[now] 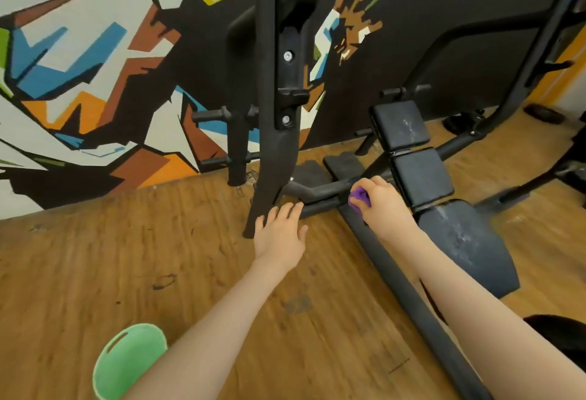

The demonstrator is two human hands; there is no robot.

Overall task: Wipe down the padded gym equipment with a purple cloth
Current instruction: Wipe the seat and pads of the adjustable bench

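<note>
Purple cloth [359,197] bunched in right hand [382,204] on frame bar [320,190]; left hand [280,231] fingers spread flat.

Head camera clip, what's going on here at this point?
A person is cleaning a black weight bench. The right hand grips a bunched purple cloth against the bench's lower frame bar, beside the padded sections. The left hand is open, fingers spread near the base of an upright post. The pads show whitish smears.
</note>
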